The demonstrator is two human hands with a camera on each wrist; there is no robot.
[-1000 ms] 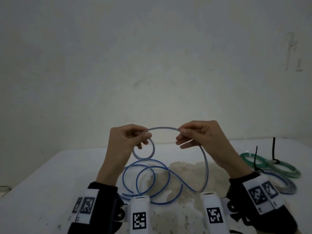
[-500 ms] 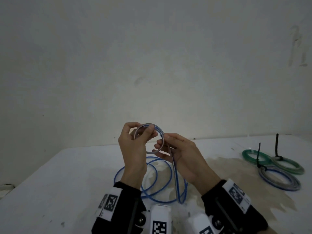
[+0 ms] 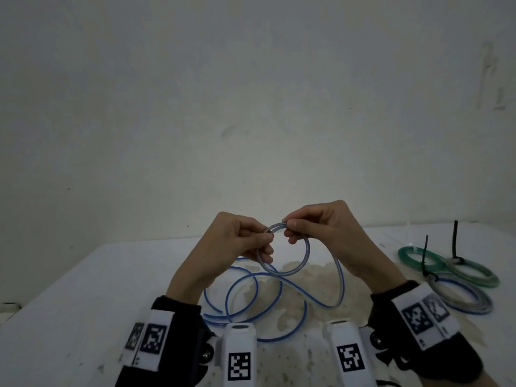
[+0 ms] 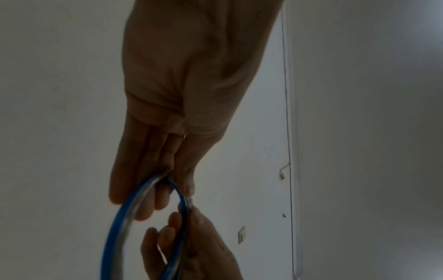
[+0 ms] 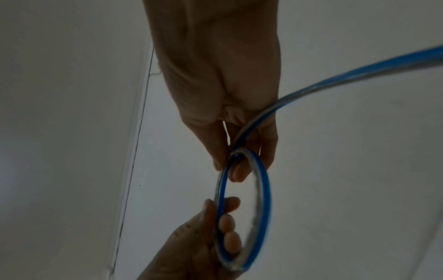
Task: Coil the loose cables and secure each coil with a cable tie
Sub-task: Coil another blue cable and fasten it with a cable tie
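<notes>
A blue-and-clear cable (image 3: pixel 339 277) lies in loose loops on the white table (image 3: pixel 69 317), and one end is lifted into a small coil (image 3: pixel 305 255) above it. My left hand (image 3: pixel 237 241) pinches the coil's left side. My right hand (image 3: pixel 321 227) pinches the top of the same coil, and the cable runs down from it to the table. In the left wrist view the coil (image 4: pixel 120 223) curves out from my left hand (image 4: pixel 182 144). The right wrist view shows the coil (image 5: pixel 260 204) as an oval ring between both hands, under my right hand (image 5: pixel 230 117).
At the right of the table lie three finished coils, two green (image 3: pixel 410 258) (image 3: pixel 474 275) and one grey-blue (image 3: pixel 460 300), each with a black cable tie (image 3: pixel 455 238) standing up. A brownish stain marks the table's middle. A plain wall stands behind.
Both hands have kept hold of the cable. The right hand went from apart, in to the left hand, then over the top of the small coil, which now has one more turn.
</notes>
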